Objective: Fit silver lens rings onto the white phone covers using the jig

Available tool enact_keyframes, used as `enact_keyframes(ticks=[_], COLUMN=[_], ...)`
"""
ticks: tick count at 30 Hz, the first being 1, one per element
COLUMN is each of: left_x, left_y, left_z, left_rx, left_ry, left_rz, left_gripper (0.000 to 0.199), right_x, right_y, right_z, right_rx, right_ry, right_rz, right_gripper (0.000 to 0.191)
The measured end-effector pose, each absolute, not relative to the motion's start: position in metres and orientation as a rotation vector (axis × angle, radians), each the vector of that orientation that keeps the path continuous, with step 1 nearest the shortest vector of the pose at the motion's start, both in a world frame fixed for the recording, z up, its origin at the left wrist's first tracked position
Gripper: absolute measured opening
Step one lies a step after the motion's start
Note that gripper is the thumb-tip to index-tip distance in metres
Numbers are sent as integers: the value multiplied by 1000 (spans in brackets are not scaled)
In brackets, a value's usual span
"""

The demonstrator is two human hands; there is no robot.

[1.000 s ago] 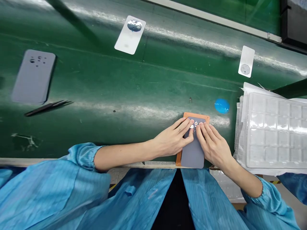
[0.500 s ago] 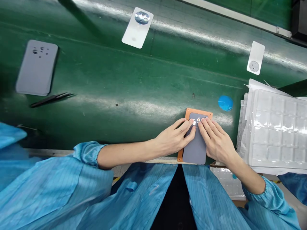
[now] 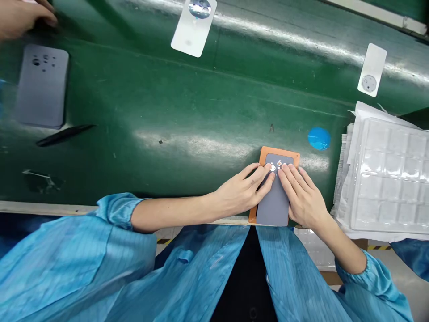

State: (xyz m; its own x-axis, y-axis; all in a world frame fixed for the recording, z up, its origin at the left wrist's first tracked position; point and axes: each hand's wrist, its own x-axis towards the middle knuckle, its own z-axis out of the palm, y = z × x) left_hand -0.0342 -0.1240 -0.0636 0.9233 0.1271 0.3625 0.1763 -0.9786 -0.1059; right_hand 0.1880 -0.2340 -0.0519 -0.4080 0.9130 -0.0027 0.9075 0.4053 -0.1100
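A grey panel with small holes near its top lies on an orange frame at the table's front edge. My left hand rests its fingertips on the panel's upper left, by the white-ringed holes. From the other side, my right hand lies with outstretched fingers over the panel's upper right. The fingers of both hands are spread and grasp nothing; the fingertips nearly meet. What lies under the right fingertips is hidden.
Grey panels and black tweezers lie at the left, below another person's hand. White plates lie farther back. A blue disc and clear trays are at the right.
Another person's hand has come into view at the top left. The view has shifted slightly. My hands stay in the same place on the panel.
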Motion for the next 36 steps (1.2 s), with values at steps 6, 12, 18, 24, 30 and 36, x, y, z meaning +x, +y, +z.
enact_keyframes(ticks=[6,12,18,24,30,36], left_x=[-39,-39,-43,-42,0,9], left_y=[-131,-136,-123,-83,-69,-77], left_z=[-66,-69,-63,-40,-10,6], left_rx=[-2976,-3051,-3158,-3578,-3529,-3141], left_ry=[-260,-316,-228,-243,-392,-200], left_rz=[-537,-583,-484,-585,-1633,-1937], left_gripper=[37,38,32,64,14,9], right_x=[186,182,183,192,193,217], right_y=[-246,-255,-252,-249,-219,-206], right_z=[-49,-50,-51,-41,-51,-64], right_rx=[-1730,-1774,-1752,-1515,-1257,-1168], right_ry=[-2553,-2504,-2458,-2084,-1184,-1185], right_rz=[136,185,201,230,493,652], right_gripper=[76,76,71,49,33,38])
